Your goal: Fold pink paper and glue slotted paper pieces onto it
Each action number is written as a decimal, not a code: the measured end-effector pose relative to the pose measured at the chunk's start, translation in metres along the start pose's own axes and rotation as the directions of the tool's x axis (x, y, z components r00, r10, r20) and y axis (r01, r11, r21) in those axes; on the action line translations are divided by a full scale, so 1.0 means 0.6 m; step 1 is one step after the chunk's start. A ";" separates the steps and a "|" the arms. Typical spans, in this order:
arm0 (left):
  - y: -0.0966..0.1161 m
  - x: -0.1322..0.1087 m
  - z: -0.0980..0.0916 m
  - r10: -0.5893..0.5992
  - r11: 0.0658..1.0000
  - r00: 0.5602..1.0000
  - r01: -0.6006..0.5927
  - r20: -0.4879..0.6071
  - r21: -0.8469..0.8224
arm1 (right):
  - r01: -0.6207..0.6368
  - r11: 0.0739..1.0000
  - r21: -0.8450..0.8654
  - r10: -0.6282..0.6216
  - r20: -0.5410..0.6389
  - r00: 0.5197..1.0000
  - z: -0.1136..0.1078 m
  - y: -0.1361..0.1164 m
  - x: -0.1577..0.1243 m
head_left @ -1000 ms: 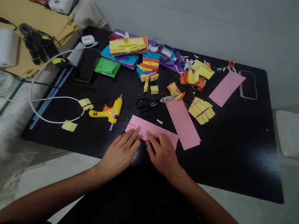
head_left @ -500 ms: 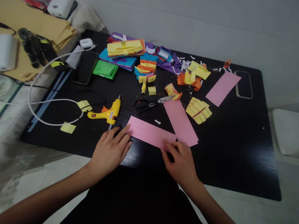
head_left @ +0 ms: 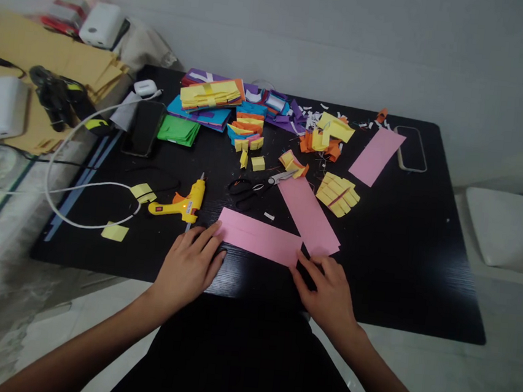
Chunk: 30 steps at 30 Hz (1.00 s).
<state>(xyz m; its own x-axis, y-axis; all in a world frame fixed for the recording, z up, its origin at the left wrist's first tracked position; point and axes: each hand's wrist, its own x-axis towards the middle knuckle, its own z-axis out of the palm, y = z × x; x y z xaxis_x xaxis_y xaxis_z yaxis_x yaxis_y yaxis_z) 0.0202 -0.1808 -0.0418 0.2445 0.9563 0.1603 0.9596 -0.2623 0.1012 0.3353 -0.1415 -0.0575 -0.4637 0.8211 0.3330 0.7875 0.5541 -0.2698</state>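
A folded pink paper strip (head_left: pixel 258 237) lies flat near the front edge of the black table (head_left: pixel 422 261). My left hand (head_left: pixel 188 266) rests at its left end, fingers stretched out and touching the corner. My right hand (head_left: pixel 328 292) lies at its right end, fingertips on the lower right corner, fingers spread. Neither hand grips anything. A second pink strip (head_left: pixel 308 216) lies at an angle just behind the first.
A yellow glue gun (head_left: pixel 180 205) lies left of the strip, with black scissors (head_left: pixel 255 186) behind it. Piles of coloured paper (head_left: pixel 211 95), yellow slit pieces (head_left: pixel 338 194), a third pink strip (head_left: pixel 376 156) and two phones (head_left: pixel 145 126) fill the back. A white cable (head_left: pixel 71 202) loops at the left.
Both hands slid apart along the pink strip, from its middle to its two ends, flattening it. The view shifted slightly.
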 end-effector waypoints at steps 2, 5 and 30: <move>-0.002 0.002 0.002 -0.009 1.000 1.000 0.010 0.026 -0.021 | 0.014 1.000 -0.021 -0.014 0.000 1.000 -0.002 0.000 0.000; -0.005 0.008 0.002 0.013 1.000 0.999 -0.012 0.036 -0.026 | 0.015 0.999 -0.043 -0.017 -0.037 0.999 -0.002 0.000 0.003; -0.030 0.070 -0.029 0.197 0.696 0.978 -0.189 -0.069 -0.693 | -0.151 0.775 0.614 0.050 0.179 0.983 -0.042 -0.007 0.088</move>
<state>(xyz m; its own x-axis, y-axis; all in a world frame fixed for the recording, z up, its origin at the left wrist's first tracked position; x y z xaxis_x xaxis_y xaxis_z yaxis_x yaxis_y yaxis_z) 0.0108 -0.1384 -0.0199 0.4185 0.8746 0.2447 0.5253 -0.4529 0.7204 0.3180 -0.1040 -0.0162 -0.4888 0.8591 0.1520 0.4311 0.3893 -0.8140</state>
